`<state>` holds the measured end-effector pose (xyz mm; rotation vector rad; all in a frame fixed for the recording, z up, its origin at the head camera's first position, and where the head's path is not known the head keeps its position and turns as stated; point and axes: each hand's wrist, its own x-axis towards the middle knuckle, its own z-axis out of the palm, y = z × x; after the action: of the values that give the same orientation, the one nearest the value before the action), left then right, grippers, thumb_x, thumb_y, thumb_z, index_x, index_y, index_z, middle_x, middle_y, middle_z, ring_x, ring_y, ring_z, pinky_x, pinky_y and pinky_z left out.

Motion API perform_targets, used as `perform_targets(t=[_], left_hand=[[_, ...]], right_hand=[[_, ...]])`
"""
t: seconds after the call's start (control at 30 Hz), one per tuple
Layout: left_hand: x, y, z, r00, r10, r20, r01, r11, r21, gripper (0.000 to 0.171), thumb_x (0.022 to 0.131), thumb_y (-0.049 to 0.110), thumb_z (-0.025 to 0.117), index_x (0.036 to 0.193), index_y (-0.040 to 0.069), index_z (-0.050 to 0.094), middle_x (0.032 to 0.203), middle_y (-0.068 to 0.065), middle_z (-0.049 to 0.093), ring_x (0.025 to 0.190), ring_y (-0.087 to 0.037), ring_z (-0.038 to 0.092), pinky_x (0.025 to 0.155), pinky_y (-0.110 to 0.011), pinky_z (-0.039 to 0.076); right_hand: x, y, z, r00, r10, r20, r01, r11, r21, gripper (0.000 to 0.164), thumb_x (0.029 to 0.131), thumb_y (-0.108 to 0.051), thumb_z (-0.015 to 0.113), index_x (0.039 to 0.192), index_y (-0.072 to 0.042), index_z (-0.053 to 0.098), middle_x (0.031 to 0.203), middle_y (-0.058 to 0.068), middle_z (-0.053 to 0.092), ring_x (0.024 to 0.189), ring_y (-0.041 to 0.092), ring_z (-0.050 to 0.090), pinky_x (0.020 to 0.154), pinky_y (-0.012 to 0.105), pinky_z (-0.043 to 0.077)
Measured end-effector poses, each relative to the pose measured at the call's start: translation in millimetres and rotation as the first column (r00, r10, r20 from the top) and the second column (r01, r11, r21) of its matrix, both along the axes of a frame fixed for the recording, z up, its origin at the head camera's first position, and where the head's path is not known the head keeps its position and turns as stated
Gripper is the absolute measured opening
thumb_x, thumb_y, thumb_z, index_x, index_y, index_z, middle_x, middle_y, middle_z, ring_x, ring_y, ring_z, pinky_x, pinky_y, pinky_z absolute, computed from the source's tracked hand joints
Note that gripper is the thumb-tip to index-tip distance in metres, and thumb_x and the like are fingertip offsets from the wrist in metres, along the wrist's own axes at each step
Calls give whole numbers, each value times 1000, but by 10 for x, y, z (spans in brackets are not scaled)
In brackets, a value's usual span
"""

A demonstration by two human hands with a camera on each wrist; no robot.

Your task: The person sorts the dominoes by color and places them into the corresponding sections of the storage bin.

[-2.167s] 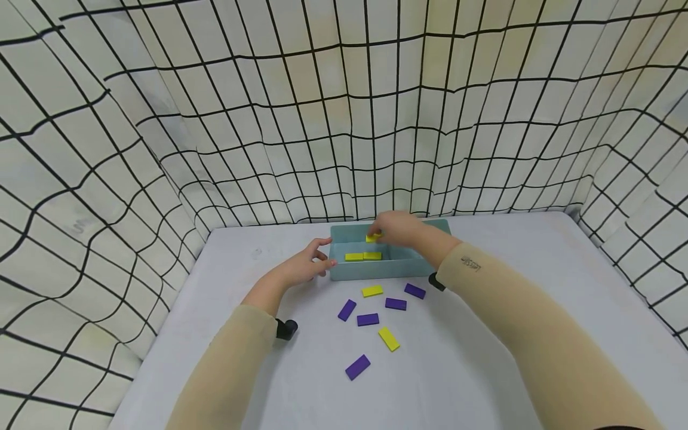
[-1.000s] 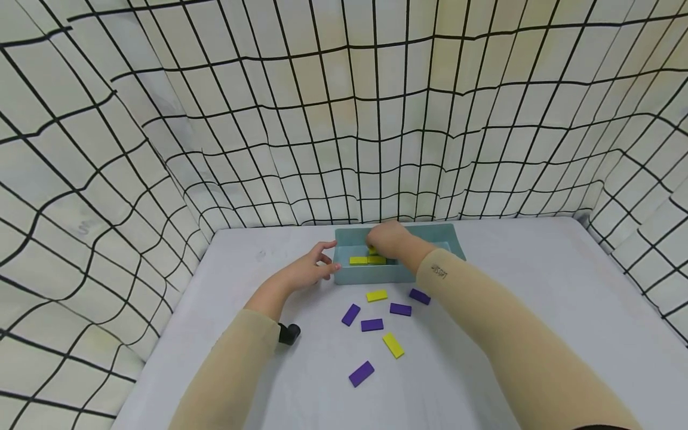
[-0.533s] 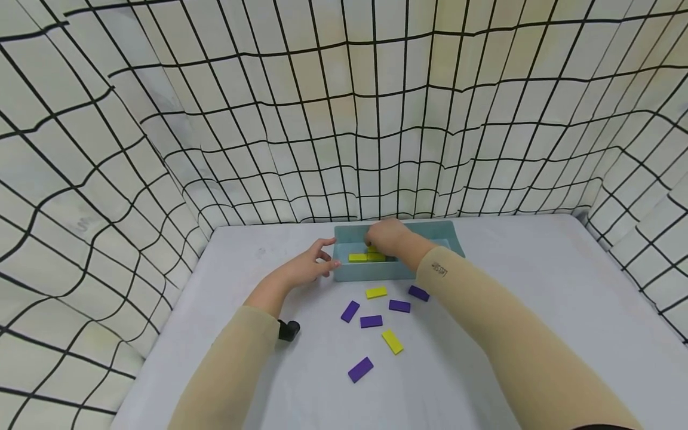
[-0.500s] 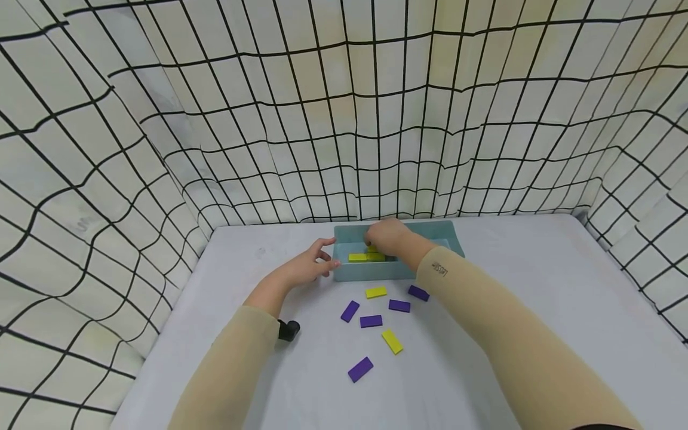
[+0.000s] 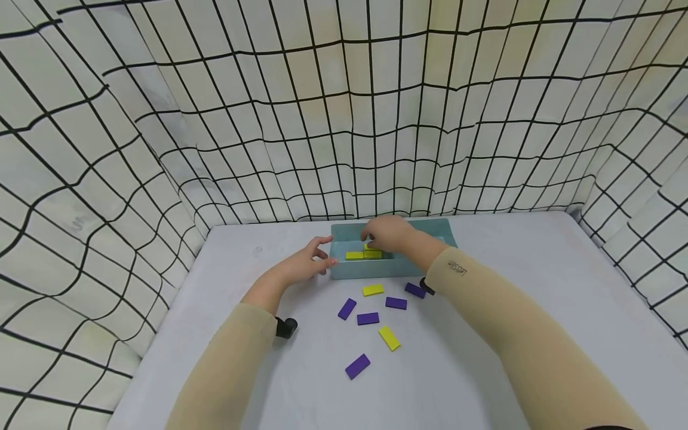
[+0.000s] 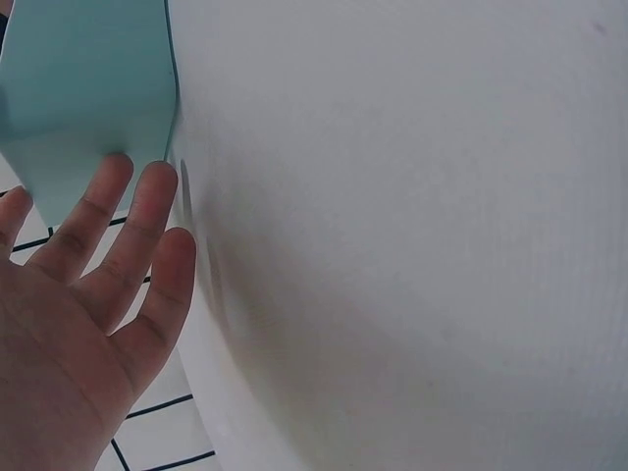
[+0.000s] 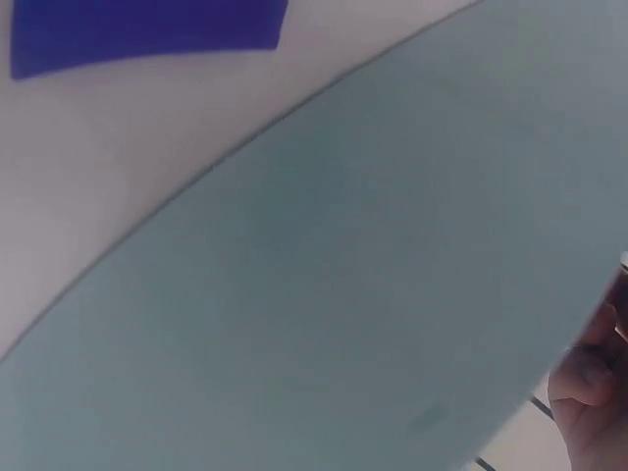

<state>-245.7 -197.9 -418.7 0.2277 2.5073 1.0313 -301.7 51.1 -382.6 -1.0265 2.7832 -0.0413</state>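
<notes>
A pale teal plastic box [image 5: 365, 271] stands at the back of the table. My left hand [image 5: 301, 266] spans its left end, thumb at the front corner and index finger at the back rim; in the left wrist view the other fingers [image 6: 128, 231] extend loosely beside the box wall. My right hand [image 5: 389, 233] reaches into the box, its bent fingertips at a yellow block [image 5: 368, 246], which the fingers partly cover. Just in front of it two yellow blocks, a left one [image 5: 354, 255] and a right one [image 5: 373, 254], lie end to end. The right wrist view mostly shows the box wall [image 7: 324, 265].
On the white table before the box lie two yellow blocks, one near the box [image 5: 373, 290] and one farther forward [image 5: 389, 338]. Several purple blocks are scattered there, the front one [image 5: 357, 366] lying closest to me. A white black-grid curtain [image 5: 376, 149] surrounds the table.
My right hand lowered the yellow block to the box floor behind the other two. Since then its wrist and forearm have shifted slightly right, fingertips staying there. The left hand has kept its place.
</notes>
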Motion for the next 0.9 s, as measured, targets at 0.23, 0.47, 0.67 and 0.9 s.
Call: perform_targets(t=[0.23,0.47,0.67,0.9], left_hand=[[6,-2,34,1000,-2,5,2,1000,-5,76,96,51,60,156,33,18,137,-9,51,108,-21,62,96,-44,46],[28,-2,-2,1000,2,2,-2,1000,6,74,96,47,61,156,32,20,136,-9,52,106,-21,62,96,-45,46],[52,-17,-57,1000,-11,10,11,1000,-4,74,96,48,60,156,33,20,134,-7,53,103,-18,62,94,-43,46],[36,-8,-9,1000,-1,-29,0,1000,-3,75,95,49,62,156,33,20,133,-6,54,103,-18,62,94,-44,47]], right_hand=[[122,124,116,998,-55,25,57,994,-96,30,97,-29,66,126,-20,69,107,-4,66,96,15,61,84,36,51],[438,286,167,999,-38,25,42,985,-166,28,94,-28,69,121,-20,71,99,-7,67,89,12,60,80,33,51],[914,406,137,1000,-14,28,19,979,-203,24,90,-27,74,114,-21,74,93,-11,66,84,10,60,68,24,50],[1235,459,67,999,-9,38,18,971,-239,20,88,-28,77,107,-22,76,84,-16,61,80,10,57,66,24,47]])
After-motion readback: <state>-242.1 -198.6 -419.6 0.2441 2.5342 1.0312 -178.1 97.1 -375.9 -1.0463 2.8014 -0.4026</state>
